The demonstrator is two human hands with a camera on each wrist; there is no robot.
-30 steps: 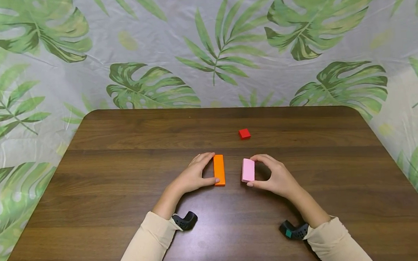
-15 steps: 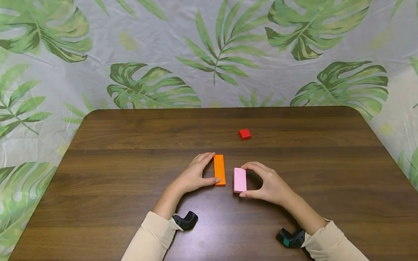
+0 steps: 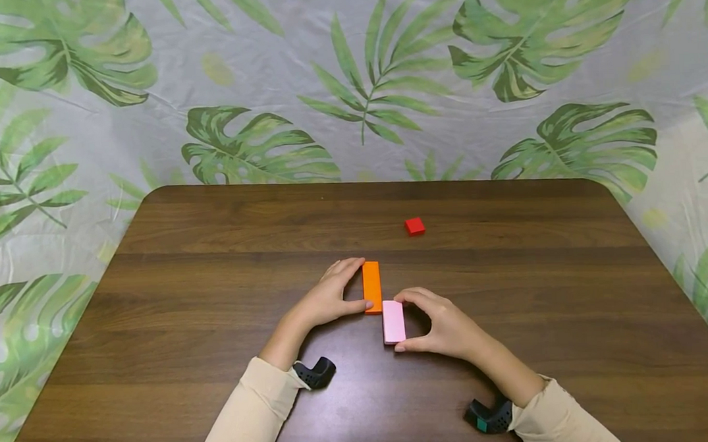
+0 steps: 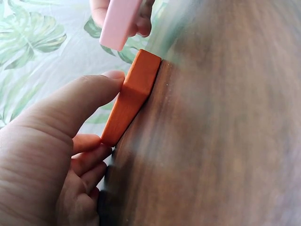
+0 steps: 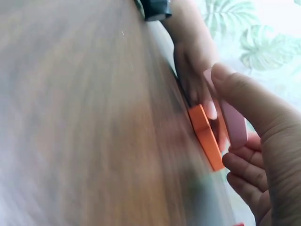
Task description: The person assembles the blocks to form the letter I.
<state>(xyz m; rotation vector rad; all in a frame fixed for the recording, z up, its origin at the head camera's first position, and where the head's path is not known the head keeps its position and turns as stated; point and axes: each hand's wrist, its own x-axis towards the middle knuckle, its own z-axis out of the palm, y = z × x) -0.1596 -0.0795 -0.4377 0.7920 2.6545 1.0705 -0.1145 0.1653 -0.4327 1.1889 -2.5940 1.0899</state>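
Observation:
An orange rectangular block (image 3: pixel 372 286) lies flat on the table, its long side running away from the person. My left hand (image 3: pixel 324 301) holds it by its two ends, thumb at the near end and fingers at the far one. My right hand (image 3: pixel 447 326) pinches a shorter pink block (image 3: pixel 394 322) between thumb and fingers. In the left wrist view the pink block (image 4: pixel 121 23) hangs above the table, apart from the orange block (image 4: pixel 134 94). From the head it appears just right of the orange block's near end.
A small red block (image 3: pixel 414 227) lies farther back on the brown wooden table (image 3: pixel 241 226). Behind the table hangs a leaf-patterned cloth (image 3: pixel 382 48). Each wrist carries a black camera, such as the left wrist's camera (image 3: pixel 316 373).
My right hand has carried the pink block left and nearer to the person, up beside the orange block in the head view. The left hand and orange block have stayed in place.

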